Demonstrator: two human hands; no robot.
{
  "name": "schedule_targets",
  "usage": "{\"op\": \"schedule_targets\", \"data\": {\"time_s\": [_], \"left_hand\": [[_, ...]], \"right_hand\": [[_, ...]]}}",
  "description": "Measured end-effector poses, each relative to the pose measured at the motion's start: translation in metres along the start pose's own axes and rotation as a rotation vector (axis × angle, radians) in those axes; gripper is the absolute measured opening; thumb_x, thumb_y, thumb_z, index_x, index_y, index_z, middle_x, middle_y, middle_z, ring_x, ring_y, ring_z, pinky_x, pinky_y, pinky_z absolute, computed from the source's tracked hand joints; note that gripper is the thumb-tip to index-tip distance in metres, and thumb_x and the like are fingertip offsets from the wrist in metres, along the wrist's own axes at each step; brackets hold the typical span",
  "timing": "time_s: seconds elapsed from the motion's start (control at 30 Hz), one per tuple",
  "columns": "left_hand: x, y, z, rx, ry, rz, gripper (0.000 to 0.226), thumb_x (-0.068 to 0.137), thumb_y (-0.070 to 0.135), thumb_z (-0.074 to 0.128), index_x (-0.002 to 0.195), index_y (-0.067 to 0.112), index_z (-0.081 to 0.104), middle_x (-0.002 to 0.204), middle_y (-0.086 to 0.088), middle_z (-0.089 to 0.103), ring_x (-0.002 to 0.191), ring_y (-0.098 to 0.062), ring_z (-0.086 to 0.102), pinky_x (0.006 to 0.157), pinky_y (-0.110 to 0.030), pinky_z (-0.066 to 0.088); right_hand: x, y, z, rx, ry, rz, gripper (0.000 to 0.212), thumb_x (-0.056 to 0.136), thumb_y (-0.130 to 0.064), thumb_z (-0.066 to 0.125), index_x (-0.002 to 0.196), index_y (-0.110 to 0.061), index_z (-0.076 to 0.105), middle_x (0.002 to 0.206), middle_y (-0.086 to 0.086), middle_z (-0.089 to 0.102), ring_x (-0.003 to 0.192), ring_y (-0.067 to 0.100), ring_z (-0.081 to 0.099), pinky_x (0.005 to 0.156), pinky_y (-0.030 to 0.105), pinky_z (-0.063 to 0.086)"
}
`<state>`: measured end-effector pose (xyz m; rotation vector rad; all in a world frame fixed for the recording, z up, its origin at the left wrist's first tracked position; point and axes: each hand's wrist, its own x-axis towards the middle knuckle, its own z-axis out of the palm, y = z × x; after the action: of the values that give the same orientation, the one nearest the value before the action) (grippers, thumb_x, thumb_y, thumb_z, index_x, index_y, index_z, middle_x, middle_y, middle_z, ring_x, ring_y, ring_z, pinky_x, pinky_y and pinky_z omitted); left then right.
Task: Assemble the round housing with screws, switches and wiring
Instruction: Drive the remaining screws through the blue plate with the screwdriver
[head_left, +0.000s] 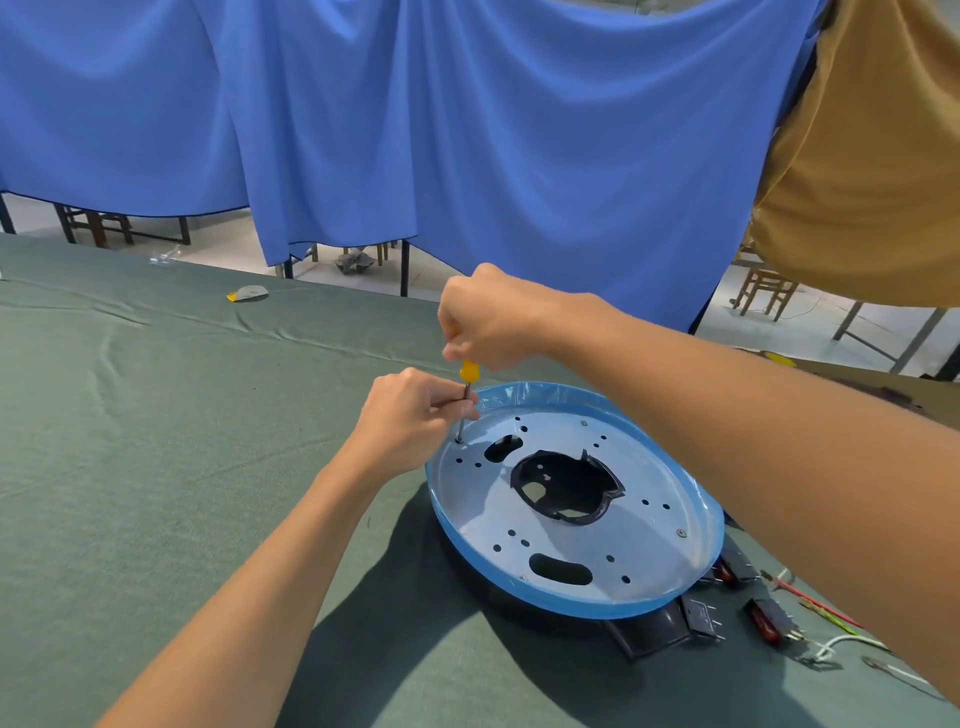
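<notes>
The round housing lies flat on the green table, a pale metal plate with holes, slots and a blue film rim over a black base. A yellow-handled screwdriver stands almost upright with its tip in a hole at the plate's far left edge. My right hand is closed over the handle from above. My left hand pinches the metal shaft just above the plate. Black rocker switches and another with a red face lie at the housing's right front. Red, green and white wires trail beside them.
The table is covered by a green cloth. A small yellow and grey scrap and a clear plastic bit lie far left at the back. Blue and tan curtains hang behind; wooden chairs and table legs stand beyond.
</notes>
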<state>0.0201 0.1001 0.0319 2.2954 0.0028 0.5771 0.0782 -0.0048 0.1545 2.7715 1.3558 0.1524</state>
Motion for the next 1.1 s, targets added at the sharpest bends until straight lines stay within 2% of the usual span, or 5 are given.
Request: {"op": "schedule_targets", "data": {"time_s": [0.17, 0.33, 0.5, 0.6, 1.1], "left_hand": [[0.000, 0.001, 0.005, -0.072, 0.095, -0.054, 0.009, 0.082, 0.025, 0.077, 0.080, 0.018, 0.080, 0.069, -0.007, 0.073, 0.059, -0.022, 0.059, 0.063, -0.036, 0.049], [0.001, 0.001, 0.002, -0.070, -0.010, -0.058, 0.011, 0.089, 0.021, 0.070, 0.089, 0.018, 0.080, 0.091, 0.006, 0.076, 0.095, -0.018, 0.068, 0.088, -0.038, 0.051], [0.000, 0.003, 0.005, -0.079, 0.155, -0.068, 0.009, 0.078, 0.025, 0.080, 0.083, 0.017, 0.080, 0.072, -0.008, 0.074, 0.059, -0.023, 0.058, 0.063, -0.040, 0.051], [0.000, 0.000, 0.004, -0.087, 0.109, -0.062, 0.006, 0.082, 0.021, 0.078, 0.086, 0.019, 0.081, 0.071, -0.007, 0.074, 0.056, -0.024, 0.054, 0.058, -0.035, 0.046], [0.000, 0.003, 0.001, -0.011, 0.002, -0.065, 0.009, 0.088, 0.021, 0.071, 0.090, 0.020, 0.080, 0.087, 0.000, 0.077, 0.092, -0.023, 0.069, 0.085, -0.044, 0.052]], "right_hand": [[0.002, -0.003, 0.007, -0.026, 0.044, 0.057, 0.039, 0.095, -0.035, 0.055, 0.065, -0.015, 0.041, 0.073, 0.007, 0.046, 0.057, 0.023, 0.049, 0.053, 0.033, 0.043], [0.003, -0.005, 0.003, 0.006, 0.020, -0.039, 0.017, 0.088, -0.018, 0.063, 0.075, -0.019, 0.051, 0.090, 0.007, 0.057, 0.086, 0.028, 0.059, 0.067, 0.038, 0.052], [0.000, 0.000, 0.015, -0.025, 0.121, 0.105, 0.041, 0.097, -0.032, 0.052, 0.066, -0.017, 0.030, 0.074, 0.003, 0.033, 0.058, 0.019, 0.037, 0.049, 0.031, 0.029], [-0.002, 0.001, 0.008, 0.045, 0.016, 0.052, 0.026, 0.093, -0.034, 0.058, 0.078, -0.016, 0.048, 0.079, 0.005, 0.050, 0.064, 0.024, 0.059, 0.052, 0.031, 0.041], [-0.009, -0.004, 0.007, 0.080, 0.069, -0.033, 0.016, 0.089, -0.018, 0.063, 0.079, -0.020, 0.051, 0.087, 0.002, 0.049, 0.090, 0.025, 0.055, 0.057, 0.030, 0.041]]}}
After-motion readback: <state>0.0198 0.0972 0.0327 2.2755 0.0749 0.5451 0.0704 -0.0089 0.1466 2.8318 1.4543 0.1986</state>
